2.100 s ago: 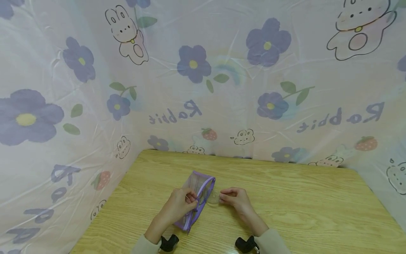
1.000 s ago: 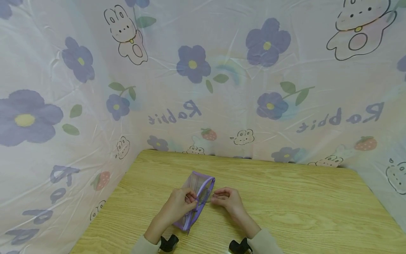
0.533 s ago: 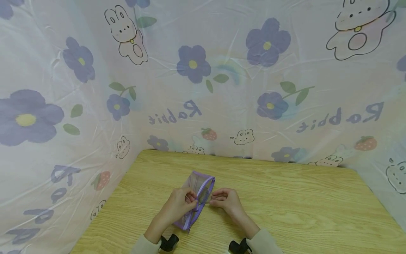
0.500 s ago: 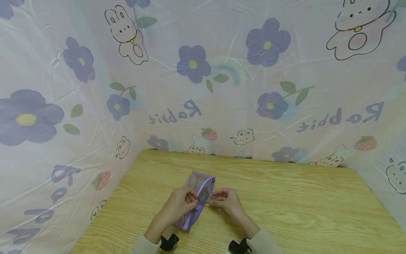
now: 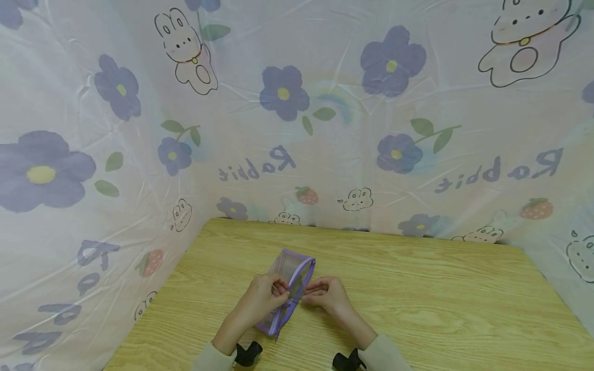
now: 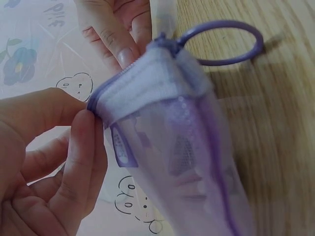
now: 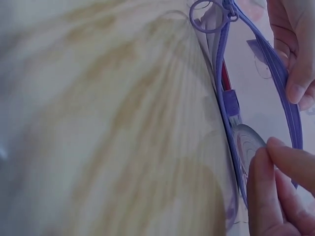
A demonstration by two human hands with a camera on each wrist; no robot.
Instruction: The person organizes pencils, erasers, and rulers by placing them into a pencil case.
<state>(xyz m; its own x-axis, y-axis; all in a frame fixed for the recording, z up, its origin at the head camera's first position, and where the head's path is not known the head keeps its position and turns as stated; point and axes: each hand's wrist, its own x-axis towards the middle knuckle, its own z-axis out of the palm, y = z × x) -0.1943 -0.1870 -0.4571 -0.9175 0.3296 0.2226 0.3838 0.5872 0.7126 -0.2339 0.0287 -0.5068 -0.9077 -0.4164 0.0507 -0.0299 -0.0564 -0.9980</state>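
Observation:
A translucent purple-edged zip pouch (image 5: 284,265) lies slanted on the table, its mouth unzipped toward the right. My left hand (image 5: 264,293) pinches the pouch's zip edge between thumb and fingers, holding the mouth apart. At the opening, my right hand (image 5: 330,296) pinches a clear curved plastic piece with concentric arcs, which looks like a protractor (image 7: 250,139). Most of that piece sits inside the mouth. A red strip (image 7: 225,76) and a purple-ended item (image 7: 231,103) also show within the pouch. From the zip's end hangs a purple ring (image 6: 227,23).
The wood-grain table (image 5: 417,293) extends around the pouch, with bare surface to the right. A printed rabbit-and-flower curtain (image 5: 325,144) borders its back and sides. Black wrist mounts (image 5: 249,354) sit at both cuffs.
My right hand has moved left to the pouch, and the clear protractor has gone from outside the mouth to mostly inside it. My left hand and the pouch have stayed in place.

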